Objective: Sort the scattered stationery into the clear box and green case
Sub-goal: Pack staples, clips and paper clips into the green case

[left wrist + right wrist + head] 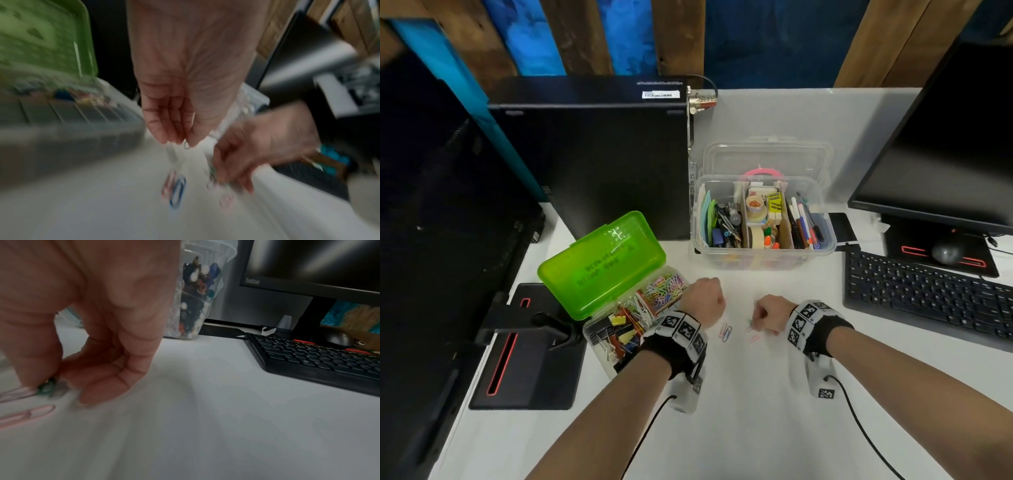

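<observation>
Now, left hand [705, 298]: palm down above the white bench [756, 394], just right of the green case; in the left wrist view its fingers [164, 123] hang together and pinch a thin wire paper clip [186, 146] against the thumb
Right hand [774, 313]: knuckles up, low over the bench; in the right wrist view its curled fingers [115, 373] and thumb pinch a small green clip [48, 387] that touches the bench
Loose clips: a blue clip [726, 334] and a red one lie side by side between the wrists, long axes running roughly near to far; two pink clips [754, 339] lie just below the right hand, pointing slantwise toward it
Green case [602, 267]: translucent lime plastic, rounded corners, lid tilted open to the rear; its clear lower tray holds heaps of coloured paper clips [664, 284] and binder clips [616, 330]
Clear box [765, 219]: see-through plastic tub with dividers, lid leaning behind it; pens [804, 222] lie along the right section, tape rolls and small items in the middle, paper pads to the left
Surroundings: black keyboard [928, 294] and monitor [945, 154] to the right, black computer tower [599, 154] behind the case
Blur: left wrist view is smeared, so fine detail there is uncertain
</observation>
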`<move>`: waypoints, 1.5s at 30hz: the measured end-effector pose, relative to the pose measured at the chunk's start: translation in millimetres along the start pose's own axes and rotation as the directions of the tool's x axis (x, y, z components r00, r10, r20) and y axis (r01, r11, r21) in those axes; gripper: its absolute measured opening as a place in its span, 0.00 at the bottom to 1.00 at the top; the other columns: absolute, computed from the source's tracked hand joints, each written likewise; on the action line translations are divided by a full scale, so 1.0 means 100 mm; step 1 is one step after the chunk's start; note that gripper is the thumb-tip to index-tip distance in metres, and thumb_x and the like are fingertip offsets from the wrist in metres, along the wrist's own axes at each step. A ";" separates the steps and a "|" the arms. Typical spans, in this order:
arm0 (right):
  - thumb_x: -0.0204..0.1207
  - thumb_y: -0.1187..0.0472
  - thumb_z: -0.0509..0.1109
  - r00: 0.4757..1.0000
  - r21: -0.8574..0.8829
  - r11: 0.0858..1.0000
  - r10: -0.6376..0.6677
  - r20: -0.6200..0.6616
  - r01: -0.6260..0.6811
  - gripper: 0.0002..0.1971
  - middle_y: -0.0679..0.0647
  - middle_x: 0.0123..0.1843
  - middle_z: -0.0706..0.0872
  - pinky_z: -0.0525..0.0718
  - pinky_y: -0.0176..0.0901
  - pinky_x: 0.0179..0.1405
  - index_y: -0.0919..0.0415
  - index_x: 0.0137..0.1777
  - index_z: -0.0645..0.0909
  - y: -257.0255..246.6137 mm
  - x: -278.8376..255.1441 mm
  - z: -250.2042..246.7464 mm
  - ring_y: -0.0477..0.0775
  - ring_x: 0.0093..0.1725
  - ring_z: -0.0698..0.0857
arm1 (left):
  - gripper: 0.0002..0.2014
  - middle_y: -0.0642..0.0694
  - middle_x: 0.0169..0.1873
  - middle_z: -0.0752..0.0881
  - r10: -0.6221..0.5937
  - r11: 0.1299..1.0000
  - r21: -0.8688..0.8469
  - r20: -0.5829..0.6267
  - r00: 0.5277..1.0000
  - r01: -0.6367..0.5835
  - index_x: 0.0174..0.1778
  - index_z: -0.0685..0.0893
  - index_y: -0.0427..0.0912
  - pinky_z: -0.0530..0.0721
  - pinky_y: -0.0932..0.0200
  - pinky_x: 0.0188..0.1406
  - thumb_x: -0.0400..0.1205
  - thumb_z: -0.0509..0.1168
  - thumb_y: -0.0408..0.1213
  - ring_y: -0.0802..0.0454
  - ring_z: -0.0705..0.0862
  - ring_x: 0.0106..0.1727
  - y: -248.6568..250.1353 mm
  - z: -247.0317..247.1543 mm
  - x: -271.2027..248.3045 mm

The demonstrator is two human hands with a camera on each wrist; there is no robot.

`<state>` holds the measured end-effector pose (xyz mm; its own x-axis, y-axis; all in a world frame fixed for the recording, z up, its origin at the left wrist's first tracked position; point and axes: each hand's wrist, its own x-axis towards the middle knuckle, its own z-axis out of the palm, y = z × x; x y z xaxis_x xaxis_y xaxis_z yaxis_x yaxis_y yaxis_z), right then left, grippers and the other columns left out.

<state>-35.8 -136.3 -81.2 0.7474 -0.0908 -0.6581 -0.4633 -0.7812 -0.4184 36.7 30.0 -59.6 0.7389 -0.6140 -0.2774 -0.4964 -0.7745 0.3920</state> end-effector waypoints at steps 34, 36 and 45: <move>0.69 0.56 0.76 0.893 0.253 0.940 0.307 -0.329 -0.230 0.09 0.51 0.46 0.81 0.76 0.41 0.46 0.53 0.42 0.77 0.23 -0.14 -0.10 0.57 0.51 0.83 | 0.17 0.36 0.62 0.81 0.026 0.961 0.264 0.215 0.976 -0.084 0.64 0.78 0.34 0.80 0.49 0.58 0.84 0.64 0.41 0.37 0.81 0.63 0.28 0.22 -0.23; 0.66 0.51 0.79 0.897 0.287 0.933 0.308 -0.317 -0.218 0.14 0.51 0.47 0.83 0.78 0.41 0.46 0.54 0.43 0.78 0.21 -0.13 -0.01 0.55 0.49 0.83 | 0.17 0.38 0.63 0.81 -0.011 0.959 0.280 0.203 0.979 -0.047 0.65 0.77 0.34 0.79 0.52 0.59 0.84 0.65 0.40 0.40 0.81 0.65 0.31 0.33 -0.23; 0.76 0.63 0.67 0.927 0.043 0.979 0.204 -0.315 -0.201 0.07 0.56 0.53 0.87 0.82 0.41 0.47 0.61 0.49 0.85 0.04 -0.13 0.21 0.58 0.53 0.86 | 0.11 0.39 0.60 0.81 -0.134 0.974 0.199 0.127 0.983 0.107 0.62 0.78 0.36 0.80 0.55 0.54 0.85 0.61 0.30 0.43 0.81 0.61 0.24 0.45 -0.24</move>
<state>-57.6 -125.7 -87.0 0.7479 -0.4383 -0.4986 -0.6242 -0.7199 -0.3035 -13.0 19.3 -83.2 0.7351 -0.5188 -0.4363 -0.4948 -0.8506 0.1778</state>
